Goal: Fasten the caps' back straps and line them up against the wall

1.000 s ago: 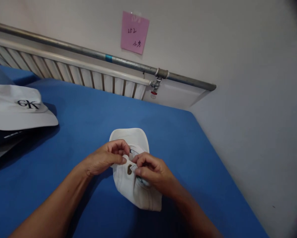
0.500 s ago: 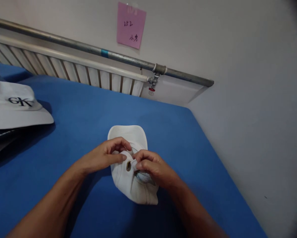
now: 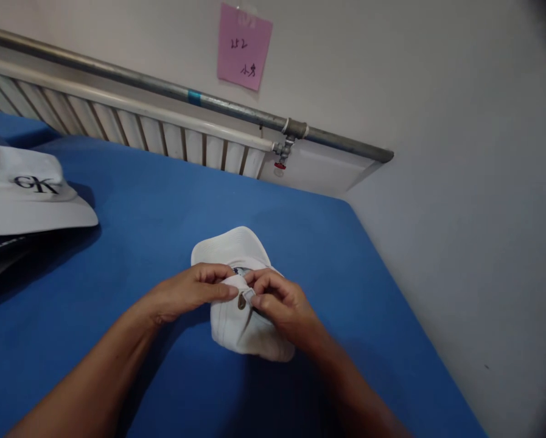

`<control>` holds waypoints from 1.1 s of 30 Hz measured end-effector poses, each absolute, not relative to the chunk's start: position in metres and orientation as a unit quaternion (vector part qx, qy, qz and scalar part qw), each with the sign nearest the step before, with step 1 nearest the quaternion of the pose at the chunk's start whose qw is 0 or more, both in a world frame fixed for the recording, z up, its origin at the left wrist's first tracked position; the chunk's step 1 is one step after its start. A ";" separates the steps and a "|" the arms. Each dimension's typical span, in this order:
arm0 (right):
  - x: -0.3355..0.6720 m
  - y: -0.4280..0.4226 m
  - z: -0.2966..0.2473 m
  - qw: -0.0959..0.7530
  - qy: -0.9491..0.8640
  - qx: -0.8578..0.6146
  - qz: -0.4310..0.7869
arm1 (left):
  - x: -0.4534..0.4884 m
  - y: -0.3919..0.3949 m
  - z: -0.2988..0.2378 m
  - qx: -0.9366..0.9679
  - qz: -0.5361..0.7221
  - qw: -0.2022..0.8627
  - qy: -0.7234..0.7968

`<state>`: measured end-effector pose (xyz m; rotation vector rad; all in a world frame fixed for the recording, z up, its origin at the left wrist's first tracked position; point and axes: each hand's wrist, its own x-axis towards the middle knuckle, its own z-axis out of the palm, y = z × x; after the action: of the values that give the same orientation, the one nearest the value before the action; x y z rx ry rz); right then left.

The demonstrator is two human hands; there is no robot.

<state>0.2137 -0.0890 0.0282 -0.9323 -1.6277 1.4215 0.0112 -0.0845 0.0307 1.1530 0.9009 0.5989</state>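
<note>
Well to the left of the white cap (image 3: 229, 328), we see other caps (image 3: 26, 213) stacked on the blue surface (image 3: 172, 201). At the white cap's left side, the fingers of our left hand (image 3: 189, 296) pinch its back edge, beside a metal-rimmed slot (image 3: 241, 300); at its right side, a pale strap end (image 3: 249, 294) is pinched by our right hand (image 3: 284, 305). We seem to be working the strap at the slot; the next move likely calls for a steady edge and careful alignment.
</note>
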 end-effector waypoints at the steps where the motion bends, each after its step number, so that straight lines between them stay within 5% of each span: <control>1: 0.213 -0.090 0.028 0.402 -0.650 -0.369 0.528 | 0.012 -0.085 0.031 0.508 0.281 0.703 0.410; 12: 0.210 -0.091 0.013 0.494 -0.735 -0.341 0.317 | 0.021 -0.086 0.029 0.452 0.320 0.707 0.439; 17: 0.211 -0.093 0.020 0.461 -0.812 -0.310 0.177 | 0.021 -0.086 0.026 0.430 0.328 0.707 0.455; 33: 0.209 -0.098 0.019 0.449 -0.784 -0.386 0.186 | 0.022 -0.088 0.027 0.457 0.302 0.700 0.457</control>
<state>0.2085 -0.0975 0.0191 -0.9556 -1.9400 0.4606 0.0224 -0.0879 0.0274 1.0185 1.0183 0.6732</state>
